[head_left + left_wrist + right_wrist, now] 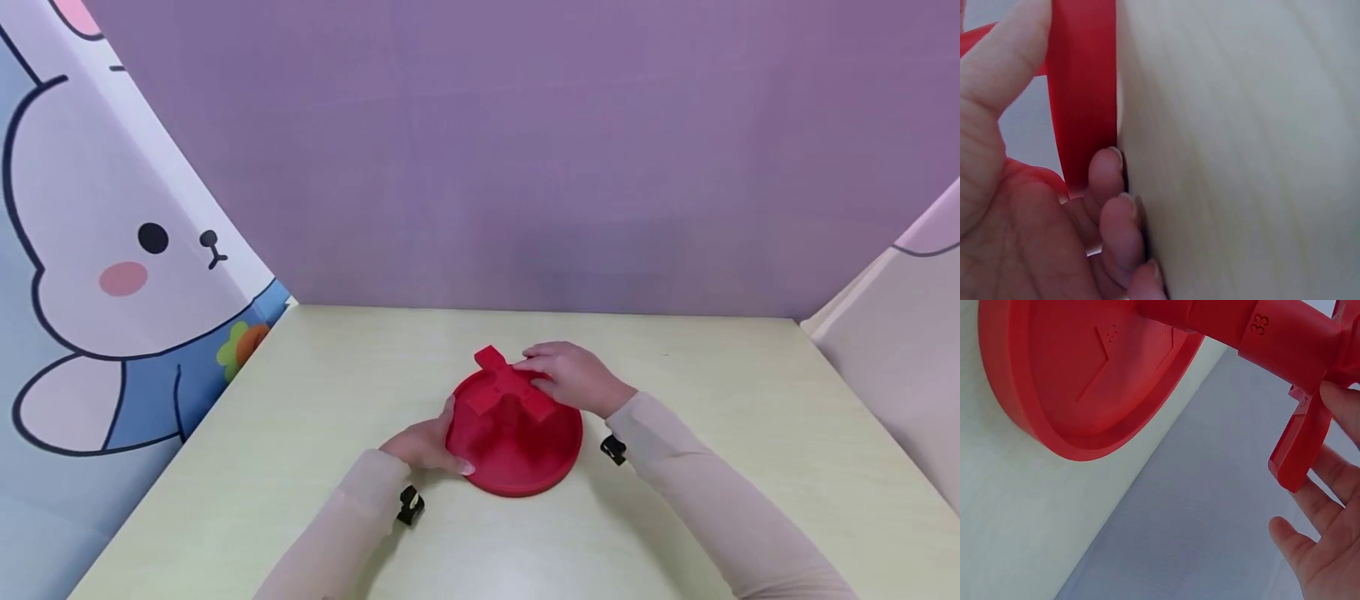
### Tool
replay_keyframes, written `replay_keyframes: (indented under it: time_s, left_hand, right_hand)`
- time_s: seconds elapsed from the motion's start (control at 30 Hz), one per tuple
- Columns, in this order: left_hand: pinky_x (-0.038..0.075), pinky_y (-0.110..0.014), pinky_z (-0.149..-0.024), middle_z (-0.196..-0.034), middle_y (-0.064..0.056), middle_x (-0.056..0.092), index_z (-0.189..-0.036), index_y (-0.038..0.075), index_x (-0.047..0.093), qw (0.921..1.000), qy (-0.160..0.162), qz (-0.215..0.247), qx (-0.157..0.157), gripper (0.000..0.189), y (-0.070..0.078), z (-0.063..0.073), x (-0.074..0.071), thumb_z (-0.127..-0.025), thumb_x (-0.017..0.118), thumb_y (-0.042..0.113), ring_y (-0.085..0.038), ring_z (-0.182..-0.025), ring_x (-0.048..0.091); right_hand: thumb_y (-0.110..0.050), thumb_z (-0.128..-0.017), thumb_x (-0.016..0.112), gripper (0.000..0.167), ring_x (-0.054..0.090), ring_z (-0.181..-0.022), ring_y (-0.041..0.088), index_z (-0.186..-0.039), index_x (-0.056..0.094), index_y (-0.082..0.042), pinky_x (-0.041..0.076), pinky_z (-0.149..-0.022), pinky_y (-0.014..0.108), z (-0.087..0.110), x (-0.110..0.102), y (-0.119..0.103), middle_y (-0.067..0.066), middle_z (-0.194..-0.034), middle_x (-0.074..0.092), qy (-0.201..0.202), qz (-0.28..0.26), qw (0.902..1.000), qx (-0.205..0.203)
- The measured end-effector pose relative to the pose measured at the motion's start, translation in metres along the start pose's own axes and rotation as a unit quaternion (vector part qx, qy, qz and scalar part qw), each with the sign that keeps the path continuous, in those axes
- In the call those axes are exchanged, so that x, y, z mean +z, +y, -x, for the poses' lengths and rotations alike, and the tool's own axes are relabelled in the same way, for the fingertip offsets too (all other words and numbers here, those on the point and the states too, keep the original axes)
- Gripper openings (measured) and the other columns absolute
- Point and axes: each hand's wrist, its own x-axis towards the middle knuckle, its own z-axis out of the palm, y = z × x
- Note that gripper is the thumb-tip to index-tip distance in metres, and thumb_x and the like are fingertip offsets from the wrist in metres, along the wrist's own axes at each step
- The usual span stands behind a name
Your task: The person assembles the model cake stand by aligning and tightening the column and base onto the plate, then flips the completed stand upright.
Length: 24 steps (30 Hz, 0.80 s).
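Observation:
A red plastic stand with a round, raised-rim base (pixel 517 479) sits on the table. From its middle rises a short post (pixel 1291 344) marked "33", topped by a cross-shaped piece (pixel 491 360) with flat arms. At the near left, my left hand (pixel 427 444) grips the base's rim, thumb over it and fingertips (pixel 1106 172) curled against its outer side near the tabletop. My right hand (pixel 576 377) pinches one arm of the cross between thumb and fingers at the far right; its other fingers are spread below that arm in the right wrist view.
The pale wood-grain table (pixel 225 467) ends at a purple back panel (pixel 525 167). A panel with a cartoon rabbit (pixel 97 208) stands along the left, a light panel (pixel 900 350) along the right. Black wrist straps (pixel 410 506) show at both sleeves.

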Motion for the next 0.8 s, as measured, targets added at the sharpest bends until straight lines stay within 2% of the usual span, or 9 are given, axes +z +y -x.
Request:
replay_keyframes:
  time_s: [0.2,0.4,0.6,0.8]
  left_hand:
    - [0.053,-0.046,-0.082,-0.139,-0.013,0.044,-0.155,0.01,0.008,1.0,0.001,0.002,-0.001,0.12,0.001,-0.001,0.0,-0.067,0.088,0.03,-0.036,-0.124,0.041]
    - [0.05,-0.048,-0.087,-0.139,-0.013,0.045,-0.155,0.011,0.007,0.9998,0.001,-0.003,0.017,0.12,0.0,-0.001,-0.001,-0.068,0.086,0.032,-0.036,-0.124,0.042]
    - [0.049,-0.048,-0.088,-0.139,-0.013,0.044,-0.155,0.01,0.007,0.9999,0.003,-0.012,0.009,0.119,0.0,0.001,-0.001,-0.068,0.086,0.033,-0.036,-0.125,0.042]
    - [0.05,-0.047,-0.086,-0.135,-0.013,0.047,-0.154,0.008,0.007,0.9995,0.003,-0.017,0.027,0.119,0.001,0.001,-0.001,-0.069,0.086,0.031,-0.035,-0.121,0.045]
  right_hand:
    - [-0.012,-0.08,0.078,0.036,0.062,-0.095,0.024,-0.115,0.071,-0.006,0.054,-0.081,0.037,0.002,-0.003,-0.002,0.01,-0.106,0.066,-0.003,0.012,0.9998,0.019]
    - [-0.018,-0.08,0.079,0.036,0.063,-0.085,0.018,-0.113,0.072,-0.007,0.054,-0.072,0.031,0.004,-0.002,-0.007,0.006,-0.1,0.066,-0.008,0.023,0.9984,0.051]
    - [-0.022,-0.077,0.08,0.038,0.057,-0.073,0.012,-0.112,0.072,-0.009,0.052,-0.06,0.025,0.008,0.002,-0.018,0.003,-0.091,0.064,0.009,0.041,0.9961,0.078]
    - [-0.024,-0.076,0.081,0.039,0.056,-0.07,0.011,-0.111,0.072,-0.01,0.052,-0.058,0.024,0.012,0.005,-0.025,0.003,-0.09,0.064,0.026,0.049,0.9937,0.097]
